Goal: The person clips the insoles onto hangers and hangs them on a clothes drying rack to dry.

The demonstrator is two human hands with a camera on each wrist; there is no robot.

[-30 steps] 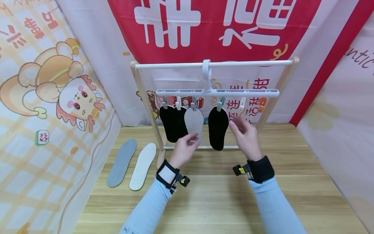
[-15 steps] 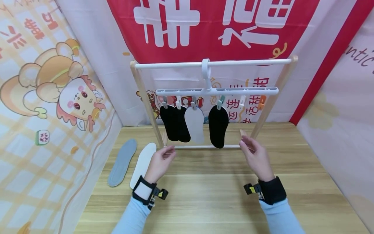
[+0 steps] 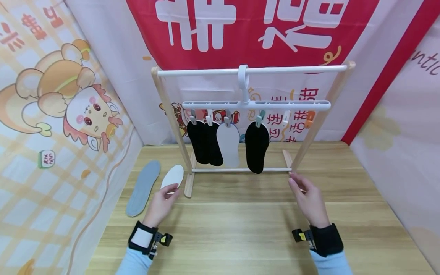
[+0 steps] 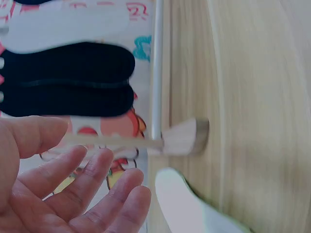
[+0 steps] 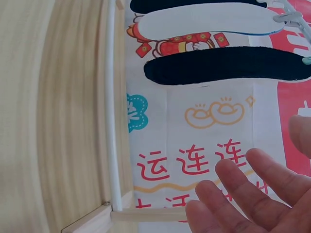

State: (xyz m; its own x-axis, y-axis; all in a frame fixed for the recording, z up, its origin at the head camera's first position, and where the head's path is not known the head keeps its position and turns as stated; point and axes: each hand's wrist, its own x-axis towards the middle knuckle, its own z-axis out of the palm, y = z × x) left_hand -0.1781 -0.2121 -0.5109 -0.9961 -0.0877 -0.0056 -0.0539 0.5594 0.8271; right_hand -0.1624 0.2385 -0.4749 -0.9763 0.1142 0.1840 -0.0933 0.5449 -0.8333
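Head view, white insole point(image 3: 173, 176) partly behind the left hand point(image 3: 160, 207), its fingers point(image 3: 169, 187) loosely parted, right hand point(image 3: 312, 202) likewise.

Matt black insoles point(image 3: 257, 147), plastic hanger point(image 3: 245, 105) (smooth), wood-grained tabletop point(image 3: 240, 229)

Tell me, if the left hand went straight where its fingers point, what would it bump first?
Probably the white insole on the table. I can't tell how high the left hand is, though, so it might pass over toward the rack's left leg.
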